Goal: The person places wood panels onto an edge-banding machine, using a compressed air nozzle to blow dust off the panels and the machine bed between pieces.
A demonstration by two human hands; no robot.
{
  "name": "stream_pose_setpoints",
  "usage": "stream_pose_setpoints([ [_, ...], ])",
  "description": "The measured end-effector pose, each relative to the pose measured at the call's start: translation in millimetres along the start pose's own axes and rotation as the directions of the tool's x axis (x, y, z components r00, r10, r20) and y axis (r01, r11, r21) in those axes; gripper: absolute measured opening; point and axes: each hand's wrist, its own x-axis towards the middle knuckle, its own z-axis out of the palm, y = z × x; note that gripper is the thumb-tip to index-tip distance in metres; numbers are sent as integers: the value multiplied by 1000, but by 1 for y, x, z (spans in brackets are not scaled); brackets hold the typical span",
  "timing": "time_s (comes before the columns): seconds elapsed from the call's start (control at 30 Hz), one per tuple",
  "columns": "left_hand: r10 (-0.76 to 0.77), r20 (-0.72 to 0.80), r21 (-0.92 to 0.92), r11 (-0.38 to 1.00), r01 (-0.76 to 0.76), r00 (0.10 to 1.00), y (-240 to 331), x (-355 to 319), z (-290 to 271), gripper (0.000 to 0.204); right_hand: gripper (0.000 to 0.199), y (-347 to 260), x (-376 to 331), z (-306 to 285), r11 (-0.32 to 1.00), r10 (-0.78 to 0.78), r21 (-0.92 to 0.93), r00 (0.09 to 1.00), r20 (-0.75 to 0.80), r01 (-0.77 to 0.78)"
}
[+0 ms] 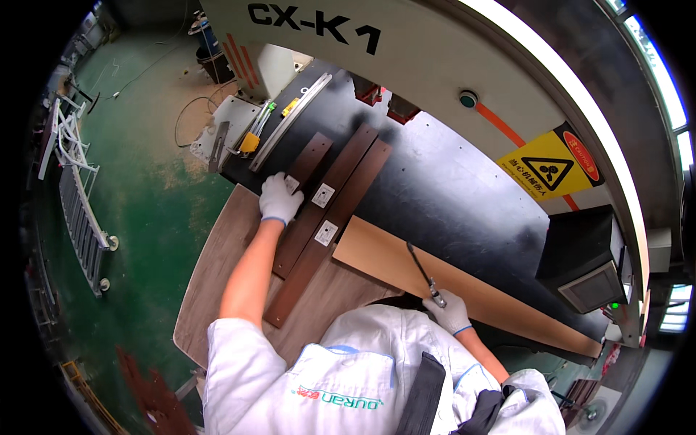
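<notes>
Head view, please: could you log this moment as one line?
left hand: gloved, resting on shortest dark wood strip | right hand: grip shut on thin metal tool | three dark strips side by side on black machine table

I have only the one view, from the head camera, so nothing overlaps with a second picture. It sits high on the wearer's head and looks steeply down and forward over the white-jacketed shoulders, which fill the lower edge close up. The desk (217, 283) and the black machine bed (449, 196) lie at arm's reach in the middle. The left hand (279, 197) is stretched well ahead, the right hand (451, 312) nearer the lens. The fisheye bends the machine's housing into an arc, and the green floor (145, 174) curves away on the left.
</notes>
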Motion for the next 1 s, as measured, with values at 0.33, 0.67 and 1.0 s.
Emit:
stream_pose_setpoints([
  [0.33,67,355,226,962,-156,933,95,-1,-16,131,40,-8,4,10,1000,-17,12,997,-75,18],
  [0.67,155,192,238,950,-200,969,113,7,32,133,42,-16,30,5,1000,20,-15,998,-67,-21],
  [1.0,181,102,181,964,-197,978,175,104,53,124,38,-13,31,10,985,160,82,981,-114,-151],
])
